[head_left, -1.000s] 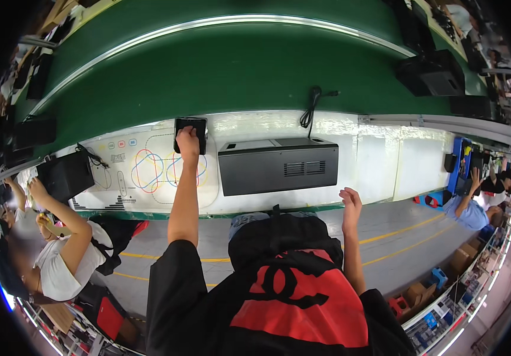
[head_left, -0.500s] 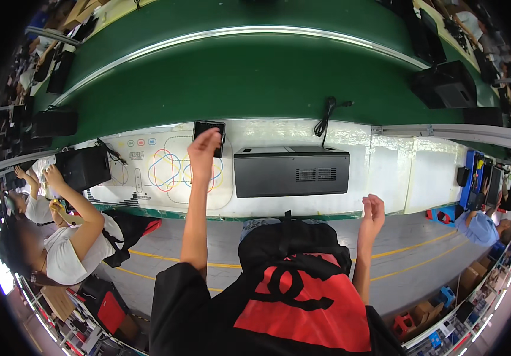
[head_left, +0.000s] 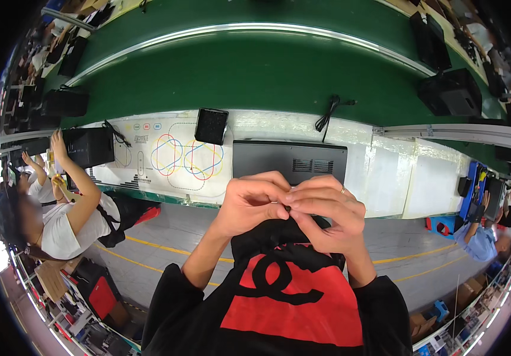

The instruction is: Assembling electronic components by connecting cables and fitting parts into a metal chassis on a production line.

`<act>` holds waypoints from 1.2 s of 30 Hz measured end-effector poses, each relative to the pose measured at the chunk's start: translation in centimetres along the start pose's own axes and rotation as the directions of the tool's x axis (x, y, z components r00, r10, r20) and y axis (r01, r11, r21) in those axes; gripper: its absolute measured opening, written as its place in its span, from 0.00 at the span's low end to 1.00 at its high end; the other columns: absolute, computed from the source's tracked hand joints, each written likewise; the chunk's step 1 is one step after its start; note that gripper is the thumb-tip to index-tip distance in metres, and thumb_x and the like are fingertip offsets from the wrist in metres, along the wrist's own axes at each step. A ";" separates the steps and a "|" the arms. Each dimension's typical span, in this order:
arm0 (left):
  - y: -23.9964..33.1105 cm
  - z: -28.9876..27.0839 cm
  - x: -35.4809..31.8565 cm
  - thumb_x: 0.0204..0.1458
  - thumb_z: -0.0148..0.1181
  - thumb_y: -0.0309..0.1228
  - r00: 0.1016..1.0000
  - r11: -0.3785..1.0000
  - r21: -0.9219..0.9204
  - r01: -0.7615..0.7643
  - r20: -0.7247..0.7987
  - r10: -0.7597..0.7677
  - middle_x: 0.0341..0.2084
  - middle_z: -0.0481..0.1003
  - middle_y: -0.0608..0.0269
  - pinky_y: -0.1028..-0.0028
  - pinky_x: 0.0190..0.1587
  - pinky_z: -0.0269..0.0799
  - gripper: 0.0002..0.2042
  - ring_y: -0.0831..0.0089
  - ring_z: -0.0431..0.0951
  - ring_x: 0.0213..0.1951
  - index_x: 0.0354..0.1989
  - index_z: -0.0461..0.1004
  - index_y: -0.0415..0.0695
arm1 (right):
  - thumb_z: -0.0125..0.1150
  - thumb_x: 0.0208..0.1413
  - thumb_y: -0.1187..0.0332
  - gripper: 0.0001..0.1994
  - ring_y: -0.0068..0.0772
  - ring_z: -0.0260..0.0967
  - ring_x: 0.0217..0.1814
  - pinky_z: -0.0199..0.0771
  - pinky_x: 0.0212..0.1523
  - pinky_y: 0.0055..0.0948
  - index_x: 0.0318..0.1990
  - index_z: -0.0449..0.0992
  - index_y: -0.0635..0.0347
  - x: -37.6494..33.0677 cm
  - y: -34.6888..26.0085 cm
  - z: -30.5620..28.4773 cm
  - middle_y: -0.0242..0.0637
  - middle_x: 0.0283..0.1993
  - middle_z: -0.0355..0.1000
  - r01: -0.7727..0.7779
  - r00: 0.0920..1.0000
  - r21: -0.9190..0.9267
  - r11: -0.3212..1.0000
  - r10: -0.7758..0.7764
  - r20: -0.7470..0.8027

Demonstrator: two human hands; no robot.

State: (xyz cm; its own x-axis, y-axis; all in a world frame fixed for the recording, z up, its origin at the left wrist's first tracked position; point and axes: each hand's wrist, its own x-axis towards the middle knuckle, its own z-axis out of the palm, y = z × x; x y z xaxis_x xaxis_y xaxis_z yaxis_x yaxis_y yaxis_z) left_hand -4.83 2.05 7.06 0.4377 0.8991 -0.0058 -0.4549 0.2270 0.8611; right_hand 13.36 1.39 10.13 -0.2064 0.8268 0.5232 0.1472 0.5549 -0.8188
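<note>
My left hand (head_left: pixel 249 204) and my right hand (head_left: pixel 329 215) meet fingertip to fingertip in front of my chest. Both are closed in a pinch around a small black piece (head_left: pixel 287 209), mostly hidden by the fingers and too small to name. Just beyond them lies a black box-shaped cabinet (head_left: pixel 267 155) with a vented grille, its near side covered by my hands. A small black open tray (head_left: pixel 211 126) rests to its left on the white bench mat.
A bundled black cable (head_left: pixel 326 115) lies behind the cabinet. The green conveyor belt (head_left: pixel 243 77) runs along the far side, with a metal rail (head_left: pixel 445 130) at right. At left, a co-worker (head_left: pixel 74 225) reaches over another black cabinet (head_left: pixel 92 147).
My left hand has come back from the small tray and my right hand has moved in from the right. They now touch, pinching a small black piece.
</note>
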 end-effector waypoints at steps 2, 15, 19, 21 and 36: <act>-0.3 0.3 0.1 0.47 0.65 0.18 0.998 1.000 0.005 -0.011 0.055 0.011 0.34 0.75 0.56 0.79 0.37 0.73 0.07 0.75 0.76 0.35 0.35 0.78 0.33 | 0.65 0.37 0.86 0.12 0.38 0.76 0.39 0.72 0.37 0.33 0.33 0.77 0.64 -0.4 0.2 -0.3 0.39 0.35 0.78 -0.009 1.000 0.012 1.000 0.009 -0.018; -2.7 2.1 1.3 0.51 0.64 0.25 0.971 0.971 -0.060 0.233 0.057 -0.230 0.31 0.74 0.53 0.77 0.30 0.71 0.08 0.73 0.73 0.27 0.34 0.78 0.31 | 0.66 0.34 0.86 0.14 0.35 0.74 0.34 0.70 0.32 0.32 0.31 0.75 0.62 -2.7 1.0 -3.0 0.36 0.30 0.77 0.072 0.997 -0.235 0.969 -0.079 -0.019; -3.9 2.3 1.4 0.51 0.63 0.23 0.955 0.951 -0.090 0.295 0.025 -0.294 0.31 0.74 0.54 0.77 0.30 0.70 0.06 0.74 0.73 0.27 0.34 0.78 0.31 | 0.65 0.36 0.87 0.15 0.35 0.73 0.32 0.70 0.31 0.32 0.34 0.72 0.62 -3.6 1.8 -3.3 0.37 0.30 0.76 0.021 0.998 -0.226 0.974 -0.036 -0.059; -4.7 2.3 1.5 0.52 0.62 0.23 0.948 0.944 -0.092 0.318 0.007 -0.318 0.31 0.74 0.54 0.77 0.30 0.70 0.06 0.74 0.73 0.27 0.34 0.78 0.31 | 0.64 0.36 0.87 0.15 0.34 0.73 0.32 0.70 0.30 0.30 0.33 0.71 0.62 -4.0 2.1 -3.5 0.37 0.30 0.76 0.008 0.999 -0.273 0.962 -0.021 -0.044; -16.9 -3.3 1.6 0.55 0.60 0.27 0.807 0.837 -0.005 0.547 -0.263 -0.529 0.24 0.74 0.65 0.79 0.34 0.69 0.09 0.79 0.71 0.27 0.38 0.78 0.32 | 0.60 0.45 0.81 0.12 0.29 0.66 0.30 0.68 0.34 0.24 0.30 0.61 0.60 -12.5 22.0 -7.2 0.35 0.28 0.71 -0.562 0.827 -0.403 0.722 0.488 -0.279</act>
State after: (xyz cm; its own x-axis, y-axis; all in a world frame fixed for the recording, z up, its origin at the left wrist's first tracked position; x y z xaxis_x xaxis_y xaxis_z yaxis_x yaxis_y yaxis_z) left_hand 0.95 0.85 -9.16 0.3900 0.7042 -0.5933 -0.1457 0.6834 0.7153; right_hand 26.12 3.91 -12.71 0.1709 0.9803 0.0987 0.6121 -0.0272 -0.7903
